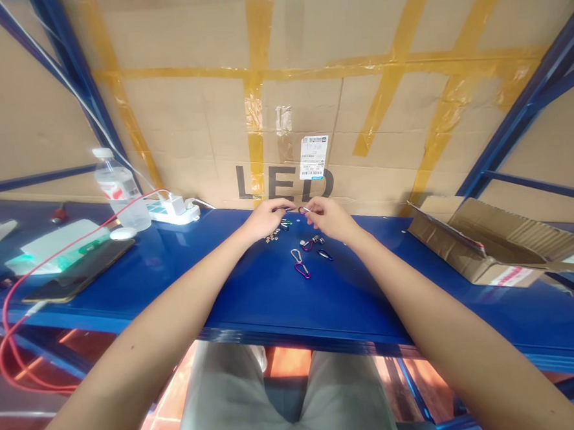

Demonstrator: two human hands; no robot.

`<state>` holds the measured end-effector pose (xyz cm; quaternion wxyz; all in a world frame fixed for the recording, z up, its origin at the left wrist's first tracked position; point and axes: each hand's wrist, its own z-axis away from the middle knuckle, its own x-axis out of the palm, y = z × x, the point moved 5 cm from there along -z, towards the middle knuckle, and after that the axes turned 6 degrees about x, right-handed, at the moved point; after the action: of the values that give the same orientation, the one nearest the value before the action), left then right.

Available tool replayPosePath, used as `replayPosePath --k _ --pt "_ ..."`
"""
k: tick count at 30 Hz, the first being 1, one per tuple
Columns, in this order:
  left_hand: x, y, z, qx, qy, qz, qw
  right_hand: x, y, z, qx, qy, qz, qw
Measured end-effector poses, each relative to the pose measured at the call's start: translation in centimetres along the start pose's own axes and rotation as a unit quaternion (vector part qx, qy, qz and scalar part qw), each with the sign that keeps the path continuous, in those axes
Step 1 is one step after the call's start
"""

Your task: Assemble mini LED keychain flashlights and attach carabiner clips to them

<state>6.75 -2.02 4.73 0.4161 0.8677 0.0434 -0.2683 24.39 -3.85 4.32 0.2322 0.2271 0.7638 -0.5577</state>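
Both my hands meet at the far middle of the blue shelf (253, 295). My left hand (266, 218) is closed in a pinch on a small carabiner clip (289, 209). My right hand (327, 218) is also closed in a pinch on a small metal ring or clip (305, 209) right beside it. Below the hands lie several small coloured carabiners (302, 270) and small metal rings (271, 238) on the shelf.
A clear water bottle (121, 189), a white power strip (174, 209) with a red cable (10, 303), a dark phone (79, 271) and papers lie at left. An open cardboard box (493, 241) sits at right. A taped cardboard wall marked LED (285, 181) stands behind.
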Motion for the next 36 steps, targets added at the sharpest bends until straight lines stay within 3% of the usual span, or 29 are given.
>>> replayPosePath --k 5,8,13,18,28,32,36 --pt "0.3 0.9 0.1 0.041 -0.013 -0.037 0.998 0.9 -0.9 0.6 -0.028 -0.012 -0.034 0.999" --pt "0.1 1.1 0.1 0.067 -0.016 -0.052 0.996 1.1 -1.3 0.8 0.003 -0.055 -0.103 0.993" --pt "-0.4 2.0 0.2 0.149 0.017 -0.064 0.987 1.3 -1.4 1.5 0.082 -0.182 -0.303 0.932" --pt "-0.4 2.6 0.4 0.174 0.027 -0.075 0.981 1.1 -1.4 1.7 0.087 -0.232 -0.353 0.902" --pt "-0.1 3.2 0.7 0.154 -0.003 -0.096 0.983 1.0 -2.0 1.7 0.104 -0.17 -0.3 0.933" --pt "-0.4 2.9 0.6 0.125 -0.015 -0.071 0.99 0.8 -1.2 1.1 0.115 -0.1 -0.248 0.957" --pt "-0.1 2.4 0.8 0.049 -0.024 0.012 0.998 -0.3 -0.4 0.2 0.094 -0.008 -0.156 0.983"
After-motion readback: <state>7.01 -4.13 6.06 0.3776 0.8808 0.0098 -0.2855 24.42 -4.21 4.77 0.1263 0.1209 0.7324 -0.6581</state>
